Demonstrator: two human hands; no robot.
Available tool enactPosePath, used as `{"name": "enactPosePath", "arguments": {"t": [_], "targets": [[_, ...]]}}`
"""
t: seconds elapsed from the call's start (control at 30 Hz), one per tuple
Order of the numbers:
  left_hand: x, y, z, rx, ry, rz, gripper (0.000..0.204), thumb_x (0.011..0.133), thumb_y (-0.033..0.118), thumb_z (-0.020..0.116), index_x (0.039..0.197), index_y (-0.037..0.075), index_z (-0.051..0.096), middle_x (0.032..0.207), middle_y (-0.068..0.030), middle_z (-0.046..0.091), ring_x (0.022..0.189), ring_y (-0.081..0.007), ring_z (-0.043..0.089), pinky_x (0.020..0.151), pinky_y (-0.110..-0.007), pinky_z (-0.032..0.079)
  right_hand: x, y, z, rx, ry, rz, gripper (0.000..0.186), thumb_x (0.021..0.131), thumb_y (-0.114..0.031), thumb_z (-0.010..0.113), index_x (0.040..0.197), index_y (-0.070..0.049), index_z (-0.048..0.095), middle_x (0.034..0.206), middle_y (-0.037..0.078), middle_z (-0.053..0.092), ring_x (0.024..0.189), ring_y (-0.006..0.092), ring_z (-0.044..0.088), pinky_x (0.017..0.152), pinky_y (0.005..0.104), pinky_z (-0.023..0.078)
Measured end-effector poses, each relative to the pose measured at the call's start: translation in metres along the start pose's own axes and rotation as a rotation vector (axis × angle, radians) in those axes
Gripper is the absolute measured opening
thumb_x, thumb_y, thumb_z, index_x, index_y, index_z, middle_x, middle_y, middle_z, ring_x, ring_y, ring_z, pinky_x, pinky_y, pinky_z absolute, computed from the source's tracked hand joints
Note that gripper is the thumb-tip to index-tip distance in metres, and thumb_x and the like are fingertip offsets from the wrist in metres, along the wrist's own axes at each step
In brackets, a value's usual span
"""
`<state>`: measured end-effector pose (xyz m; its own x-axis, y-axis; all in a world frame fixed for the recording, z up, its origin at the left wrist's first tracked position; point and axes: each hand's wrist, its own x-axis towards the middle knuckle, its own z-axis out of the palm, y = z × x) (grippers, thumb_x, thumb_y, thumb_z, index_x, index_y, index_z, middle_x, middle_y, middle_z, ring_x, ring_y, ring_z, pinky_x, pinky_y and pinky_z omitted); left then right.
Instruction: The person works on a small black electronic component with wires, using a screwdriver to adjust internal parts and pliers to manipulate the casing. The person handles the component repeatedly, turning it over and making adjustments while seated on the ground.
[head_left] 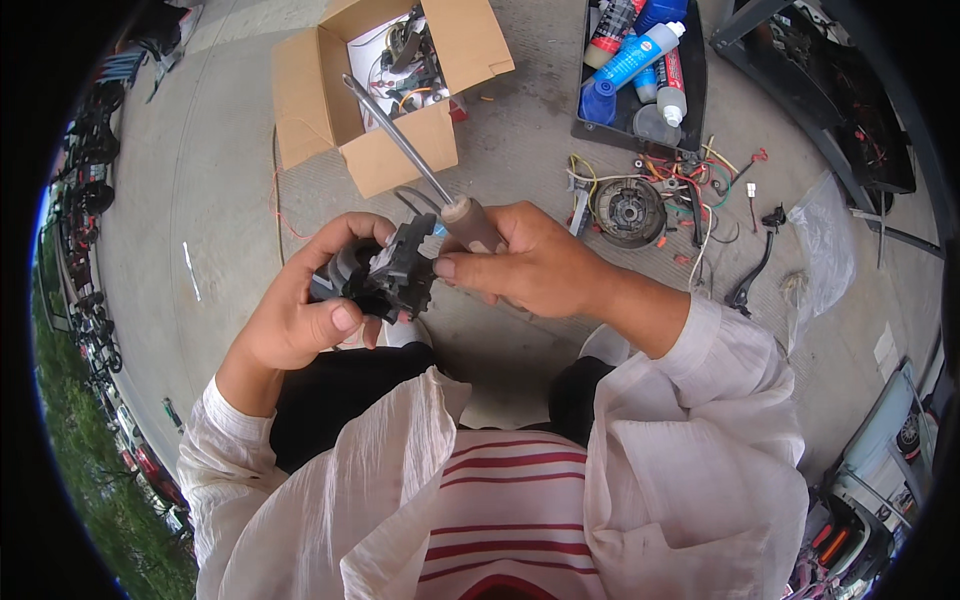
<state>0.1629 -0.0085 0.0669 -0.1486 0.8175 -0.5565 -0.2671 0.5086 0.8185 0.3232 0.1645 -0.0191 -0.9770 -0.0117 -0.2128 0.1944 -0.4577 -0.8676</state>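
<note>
Between my hands, in front of my lap, is a black plastic part (pixel 400 268) with a rounded side and notched edges. My left hand (pixel 310 300) wraps round its left side, thumb at the near edge. A screwdriver (pixel 410 150) with a long metal shaft and a brownish handle lies in my right hand (pixel 530 258). Its tip points up and to the left, away from the part. The right thumb and fingertips reach the part's right edge; whether they also pinch it is hard to see. A dark cable loops behind the part.
An open cardboard box (pixel 400 150) with cables and parts stands ahead. Right of it, a black tray (pixel 577 130) holds bottles and a spray can. A round metal hub (pixel 630 212), loose wires, a black lever (pixel 755 265) and a clear plastic bag (pixel 825 240) lie on the concrete.
</note>
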Motion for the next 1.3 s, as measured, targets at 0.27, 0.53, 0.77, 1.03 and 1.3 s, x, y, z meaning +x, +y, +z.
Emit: {"name": "enactPosePath", "arguments": {"t": [0.27,0.53,0.77,1.03,1.3], "targets": [[0.015,-0.023,-0.003,0.381,0.081,-0.004,0.064,0.077,0.028,0.083,0.122,0.001,0.048,0.105,-0.0042,0.056,0.096,-0.012,0.052,0.085,-0.025,0.043,0.003,0.029,-0.009,-0.211,0.16,-0.333,0.04,0.087,-0.014,0.069,0.124,-0.003,0.059,0.119,0.009,0.057,0.103,0.0142,0.058,0.079,0.0262,0.051],[0.028,-0.022,0.0,-0.23,0.336,-0.143,0.034,0.089,0.023,0.07,0.109,0.005,0.05,0.095,-0.0056,0.057,0.078,-0.0113,0.063,0.066,-0.026,0.054,-0.002,0.027,-0.008,-0.61,0.07,-0.408,0.043,0.076,-0.003,0.073,0.117,-0.008,0.061,0.113,0.008,0.053,0.099,0.0193,0.058,0.082,0.0323,0.05],[0.025,-0.027,-0.02,-0.169,0.332,0.006,0.064,0.084,0.036,0.073,0.13,0.003,0.042,0.119,-0.0133,0.055,0.104,-0.0244,0.063,0.082,-0.038,0.059,-0.019,0.08,-0.032,-0.178,0.305,0.147,0.034,0.082,-0.015,0.069,0.109,0.001,0.058,0.098,0.012,0.064,0.089,0.0226,0.062,0.078,0.0352,0.05],[0.026,-0.017,-0.036,-0.323,-0.018,0.068,0.078,0.081,0.041,0.073,0.138,-0.003,0.041,0.123,-0.014,0.056,0.109,-0.02,0.06,0.092,-0.032,0.052,-0.028,0.185,-0.073,-0.853,0.514,0.349,0.059,0.081,-0.028,0.072,0.124,0.006,0.048,0.114,0.025,0.057,0.108,0.0357,0.057,0.092,0.0449,0.046],[0.023,-0.022,-0.02,-0.442,-0.05,0.055,0.081,0.085,0.047,0.069,0.141,-0.002,0.037,0.128,-0.0159,0.051,0.115,-0.0219,0.057,0.092,-0.035,0.052,0.011,0.021,0.009,-0.22,0.047,-0.24,0.09,0.078,-0.01,0.077,0.15,-0.003,0.023,0.135,0.024,0.046,0.126,0.0282,0.049,0.103,0.0419,0.041]]}}
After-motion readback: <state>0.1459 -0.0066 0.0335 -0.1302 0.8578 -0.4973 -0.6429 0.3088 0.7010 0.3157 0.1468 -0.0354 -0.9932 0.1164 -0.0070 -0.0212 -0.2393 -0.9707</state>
